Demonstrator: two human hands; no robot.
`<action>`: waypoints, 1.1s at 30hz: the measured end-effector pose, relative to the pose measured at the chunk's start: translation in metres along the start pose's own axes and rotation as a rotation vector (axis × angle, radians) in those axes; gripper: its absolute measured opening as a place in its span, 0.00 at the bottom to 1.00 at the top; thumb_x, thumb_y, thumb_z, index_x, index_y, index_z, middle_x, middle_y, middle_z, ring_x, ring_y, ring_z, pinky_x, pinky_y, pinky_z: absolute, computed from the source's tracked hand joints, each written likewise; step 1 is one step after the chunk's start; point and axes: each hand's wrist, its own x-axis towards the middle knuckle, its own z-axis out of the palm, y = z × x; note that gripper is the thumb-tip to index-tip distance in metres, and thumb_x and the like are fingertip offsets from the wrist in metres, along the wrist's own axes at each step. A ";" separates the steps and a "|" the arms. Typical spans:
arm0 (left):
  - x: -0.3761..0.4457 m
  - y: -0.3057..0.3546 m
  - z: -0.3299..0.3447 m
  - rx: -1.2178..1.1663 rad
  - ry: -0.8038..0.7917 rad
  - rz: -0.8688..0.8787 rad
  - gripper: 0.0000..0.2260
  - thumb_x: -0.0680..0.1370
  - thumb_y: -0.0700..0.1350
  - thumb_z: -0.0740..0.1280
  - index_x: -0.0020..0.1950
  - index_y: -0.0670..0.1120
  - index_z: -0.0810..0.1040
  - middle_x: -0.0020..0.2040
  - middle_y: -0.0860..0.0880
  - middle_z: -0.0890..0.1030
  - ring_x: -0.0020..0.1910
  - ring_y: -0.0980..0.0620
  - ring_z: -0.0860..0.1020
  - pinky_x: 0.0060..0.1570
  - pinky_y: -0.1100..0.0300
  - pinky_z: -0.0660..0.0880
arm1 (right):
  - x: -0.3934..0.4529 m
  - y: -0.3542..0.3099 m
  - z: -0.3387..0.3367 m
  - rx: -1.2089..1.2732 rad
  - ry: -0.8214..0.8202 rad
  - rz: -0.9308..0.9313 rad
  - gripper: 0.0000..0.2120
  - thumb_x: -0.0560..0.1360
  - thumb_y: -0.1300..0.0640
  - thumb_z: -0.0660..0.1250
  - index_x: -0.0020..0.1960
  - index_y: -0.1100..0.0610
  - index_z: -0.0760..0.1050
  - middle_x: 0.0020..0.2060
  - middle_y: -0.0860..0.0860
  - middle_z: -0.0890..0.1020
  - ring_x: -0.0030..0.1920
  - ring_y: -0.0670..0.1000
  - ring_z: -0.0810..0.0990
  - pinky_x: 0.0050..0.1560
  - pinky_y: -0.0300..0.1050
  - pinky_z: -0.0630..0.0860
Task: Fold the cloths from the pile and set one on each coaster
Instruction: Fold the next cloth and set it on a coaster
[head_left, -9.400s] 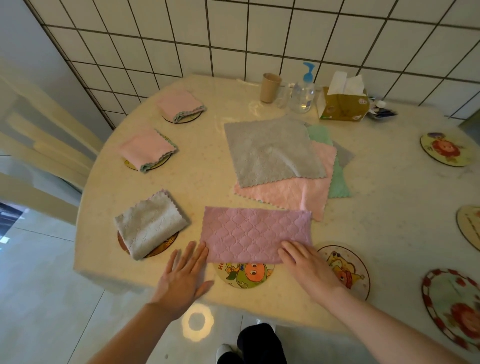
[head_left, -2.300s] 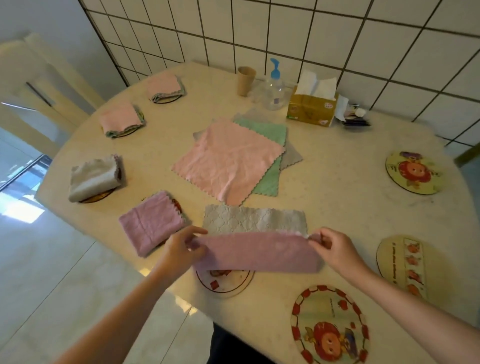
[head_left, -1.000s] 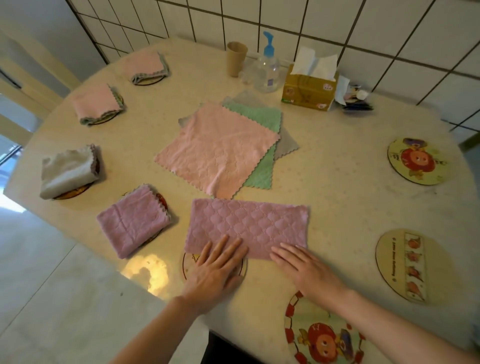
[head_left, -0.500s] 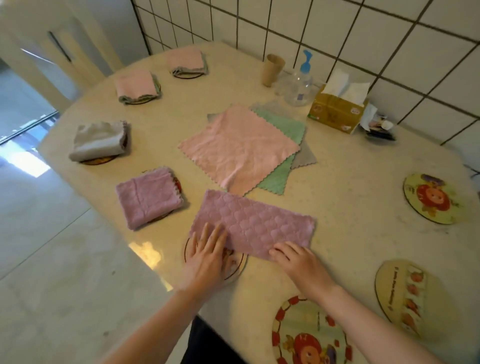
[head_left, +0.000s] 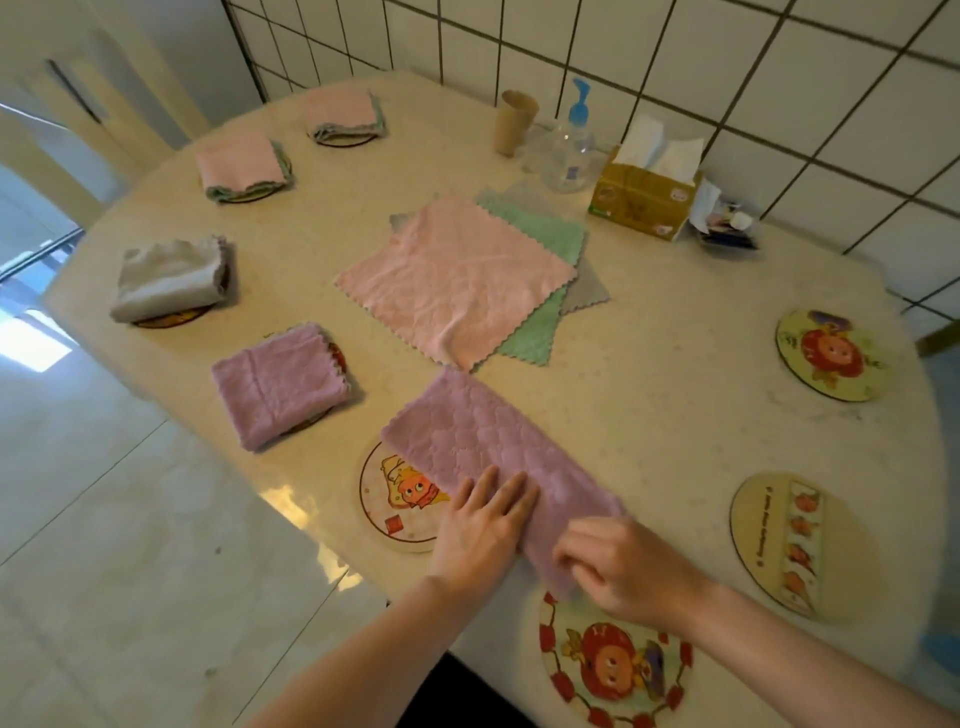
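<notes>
A purple quilted cloth, folded into a long strip, lies slanted over the edge of a round cartoon coaster near the table's front. My left hand presses flat on the strip's middle. My right hand pinches the strip's near end with curled fingers. The pile sits mid-table: a pink cloth on top of a green and a grey one. Several folded cloths rest on coasters at the left, among them a purple, a grey and a pink one.
Bare coasters lie at the front, at the right front and at the far right. A paper cup, pump bottle and tissue box stand by the tiled wall. The table edge runs close to my arms.
The strip has swung so its right end points toward me. My right hand went from lying flat on it to pinching its near end; my left hand shifted to its middle.
</notes>
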 end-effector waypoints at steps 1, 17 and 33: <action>-0.006 -0.005 0.002 0.008 0.011 0.046 0.23 0.74 0.52 0.64 0.70 0.53 0.72 0.67 0.52 0.75 0.65 0.44 0.74 0.61 0.46 0.74 | -0.003 0.002 0.000 -0.003 0.009 0.000 0.10 0.72 0.62 0.60 0.49 0.54 0.77 0.43 0.47 0.80 0.42 0.44 0.77 0.44 0.41 0.78; -0.065 -0.044 -0.010 -0.372 -0.119 0.203 0.20 0.80 0.59 0.56 0.71 0.57 0.68 0.73 0.59 0.66 0.75 0.59 0.56 0.75 0.55 0.51 | -0.001 0.038 0.038 -0.297 -0.267 -0.244 0.37 0.71 0.65 0.63 0.76 0.51 0.53 0.75 0.48 0.60 0.74 0.47 0.58 0.72 0.45 0.59; -0.015 -0.060 -0.047 -1.370 0.060 -0.826 0.16 0.81 0.52 0.60 0.51 0.41 0.79 0.40 0.48 0.77 0.36 0.53 0.75 0.33 0.59 0.77 | 0.082 0.023 0.032 0.576 0.228 0.612 0.12 0.77 0.52 0.64 0.38 0.57 0.70 0.25 0.45 0.68 0.26 0.45 0.64 0.29 0.42 0.60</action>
